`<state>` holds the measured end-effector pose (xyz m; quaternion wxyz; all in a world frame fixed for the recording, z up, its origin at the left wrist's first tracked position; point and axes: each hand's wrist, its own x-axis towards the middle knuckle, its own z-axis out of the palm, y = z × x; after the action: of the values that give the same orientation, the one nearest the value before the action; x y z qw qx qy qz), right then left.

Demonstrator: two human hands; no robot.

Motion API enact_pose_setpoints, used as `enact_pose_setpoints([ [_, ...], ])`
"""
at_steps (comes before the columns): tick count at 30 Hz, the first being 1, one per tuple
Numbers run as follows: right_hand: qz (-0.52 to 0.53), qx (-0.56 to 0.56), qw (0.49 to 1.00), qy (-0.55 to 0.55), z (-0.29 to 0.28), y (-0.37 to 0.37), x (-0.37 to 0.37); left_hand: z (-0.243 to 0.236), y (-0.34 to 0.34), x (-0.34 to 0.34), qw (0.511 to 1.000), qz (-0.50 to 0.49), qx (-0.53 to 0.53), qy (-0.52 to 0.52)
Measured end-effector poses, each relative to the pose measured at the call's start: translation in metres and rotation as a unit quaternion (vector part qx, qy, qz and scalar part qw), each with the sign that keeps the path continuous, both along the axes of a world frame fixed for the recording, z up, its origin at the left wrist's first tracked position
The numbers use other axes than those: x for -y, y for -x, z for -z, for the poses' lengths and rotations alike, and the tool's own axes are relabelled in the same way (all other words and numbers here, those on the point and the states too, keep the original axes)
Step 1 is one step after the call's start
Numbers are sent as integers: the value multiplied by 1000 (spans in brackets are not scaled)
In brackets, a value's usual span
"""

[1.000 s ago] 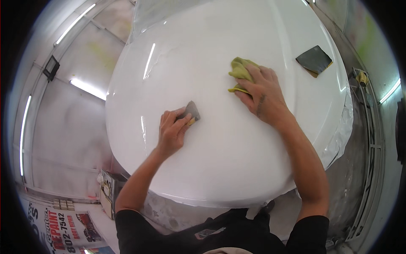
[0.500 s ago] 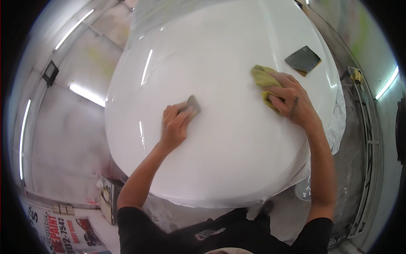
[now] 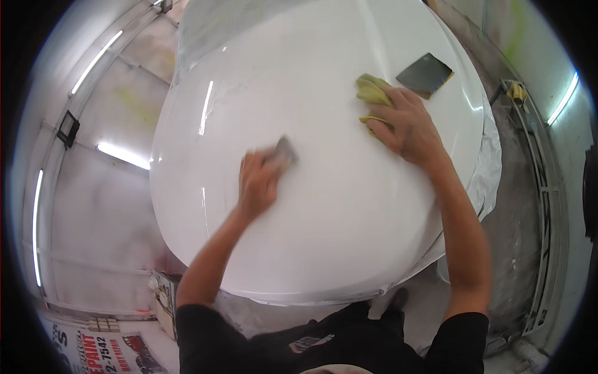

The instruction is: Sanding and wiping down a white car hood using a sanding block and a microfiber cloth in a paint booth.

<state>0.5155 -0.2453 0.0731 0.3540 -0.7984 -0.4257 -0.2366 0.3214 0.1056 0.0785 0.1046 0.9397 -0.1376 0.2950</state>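
A glossy white car hood (image 3: 324, 206) spreads out under both hands. My left hand (image 3: 257, 187) is closed on a small grey piece of sandpaper (image 3: 286, 151), pressed to the hood left of its middle; motion blurs its fingers and the paper's edge. To the right and farther up, my right hand (image 3: 408, 128) grips a bunched yellow-green cloth (image 3: 372, 90) against the surface, with folds showing past the fingers. Just beyond that hand lies a dark grey sheet of sandpaper (image 3: 426, 73) with a yellowish underside.
Clear plastic sheeting (image 3: 221, 25) covers the area beyond the hood, and more plastic (image 3: 489, 159) hangs along its right edge. A metal rack (image 3: 543, 206) stands along the right wall. At lower left are a box-like stand (image 3: 167, 302) and a printed banner (image 3: 118, 352).
The view has shifted a little, so the hood and loose sandpaper sit farther left. My right hand with the cloth has moved slightly up and left; my left hand keeps rubbing with its sandpaper.
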Motion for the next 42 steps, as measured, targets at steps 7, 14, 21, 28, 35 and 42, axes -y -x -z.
enact_pose_setpoints([
  [7,6,37,997,-67,-7,7,-31,-74,-201,-61,988,-149,38,-18],
  [14,-39,-7,999,18,8,-15,17,-5,-85,24,999,-33,3,-31],
  [21,10,73,996,-49,-7,-4,-8,-56,-172,-21,996,-72,26,-47],
  [28,32,83,996,22,0,-6,-9,-42,-197,-7,990,-122,-14,-75],
  [35,78,94,992,34,3,-23,14,-20,-54,31,998,42,23,-28],
  [42,-20,89,995,-40,-6,-19,-6,-80,-249,-8,973,-213,37,-74],
])
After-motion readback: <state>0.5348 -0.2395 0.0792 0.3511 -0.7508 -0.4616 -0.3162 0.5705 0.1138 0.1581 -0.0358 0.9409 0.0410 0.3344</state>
